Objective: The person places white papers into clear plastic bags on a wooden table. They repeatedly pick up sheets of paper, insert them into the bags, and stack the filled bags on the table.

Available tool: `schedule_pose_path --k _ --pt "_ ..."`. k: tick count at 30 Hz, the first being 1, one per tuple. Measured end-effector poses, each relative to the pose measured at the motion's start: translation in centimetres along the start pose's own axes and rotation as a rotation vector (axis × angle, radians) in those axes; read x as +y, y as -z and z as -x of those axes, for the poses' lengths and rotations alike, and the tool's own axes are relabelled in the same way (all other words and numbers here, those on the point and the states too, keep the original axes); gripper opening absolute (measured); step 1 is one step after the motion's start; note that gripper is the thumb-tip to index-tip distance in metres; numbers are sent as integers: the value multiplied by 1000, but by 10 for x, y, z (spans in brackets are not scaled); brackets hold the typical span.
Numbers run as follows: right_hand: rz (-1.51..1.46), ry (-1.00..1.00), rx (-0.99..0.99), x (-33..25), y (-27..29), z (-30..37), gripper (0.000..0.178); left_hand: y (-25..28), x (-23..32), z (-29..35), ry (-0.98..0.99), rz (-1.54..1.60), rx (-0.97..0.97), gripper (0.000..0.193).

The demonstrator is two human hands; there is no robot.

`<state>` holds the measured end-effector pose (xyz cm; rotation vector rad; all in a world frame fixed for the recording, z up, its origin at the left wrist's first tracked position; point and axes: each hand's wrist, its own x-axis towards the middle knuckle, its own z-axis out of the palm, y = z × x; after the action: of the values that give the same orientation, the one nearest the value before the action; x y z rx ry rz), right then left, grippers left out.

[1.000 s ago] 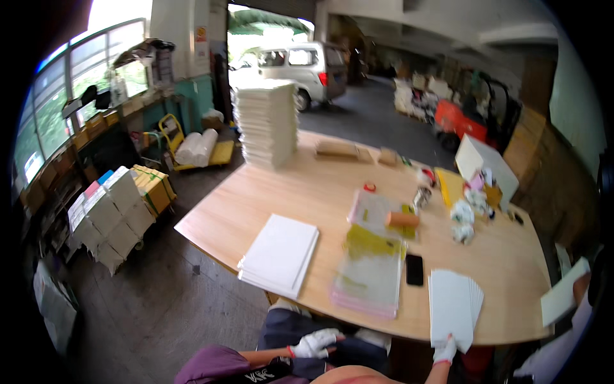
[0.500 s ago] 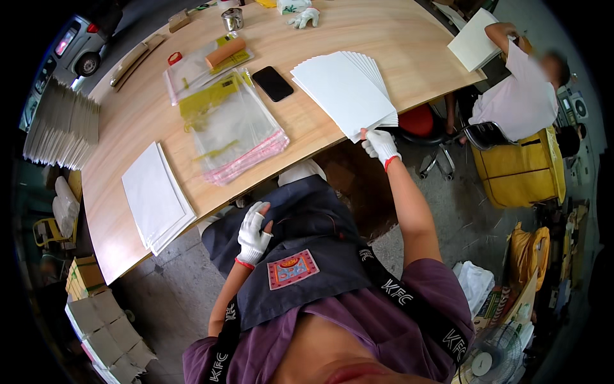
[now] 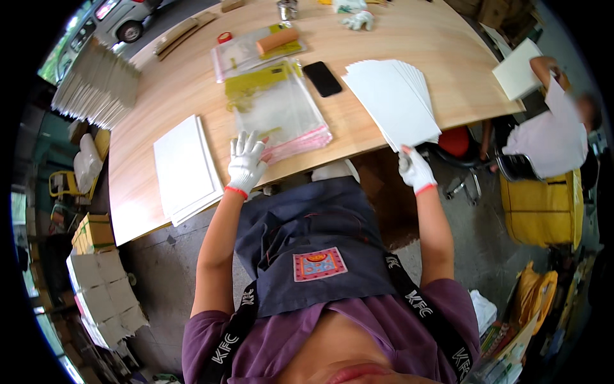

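1. The person's right hand (image 3: 416,169), in a white fabric glove with a red cuff and bare fingertips, was closed on the near corner of a fanned stack of flat white rectangular sheets (image 3: 393,105); the thumb lay on top, and I could not see how far the fingers reached beneath.
2. That stack spread away from the grip across the pale wood-grain table (image 3: 448,51), its nearest corner just past the table's front edge.
3. The left hand (image 3: 247,163), gloved alike, was open and holding nothing, fingers spread over the table edge.
4. Just right of it lay the clear plastic bags with pink edges and olive-yellow print (image 3: 275,115); I couldn't tell whether the fingers touched them.
5. On its other side rested a neater pile of white rectangular sheets (image 3: 184,168).
6. A black rectangular phone (image 3: 322,79) lay between the bags and the fanned stack, well apart from both hands.
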<state>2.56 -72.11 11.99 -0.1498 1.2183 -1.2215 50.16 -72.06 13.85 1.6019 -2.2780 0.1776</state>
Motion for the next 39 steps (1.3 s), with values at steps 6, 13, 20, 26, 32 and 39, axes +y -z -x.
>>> schedule_pose_path --k 6,13,20,26,32,39 --pt "60 50 23 1 34 7 16 -15 10 -33 -27 159 -181 46" --pt "-176 225 -167 -37 43 14 9 8 9 -55 294 50 -546 38" --pt "-132 266 -478 -7 4 90 47 -20 -9 -76 32 55 -189 23" --pt "192 35 -695 52 -53 97 50 -10 -41 -47 109 335 -234 26" --pt "127 56 -474 81 -39 103 53 -28 -41 -34 31 522 -68 18" --pt "-195 -60 -404 121 -24 81 41 17 -26 -43 172 231 -150 33"
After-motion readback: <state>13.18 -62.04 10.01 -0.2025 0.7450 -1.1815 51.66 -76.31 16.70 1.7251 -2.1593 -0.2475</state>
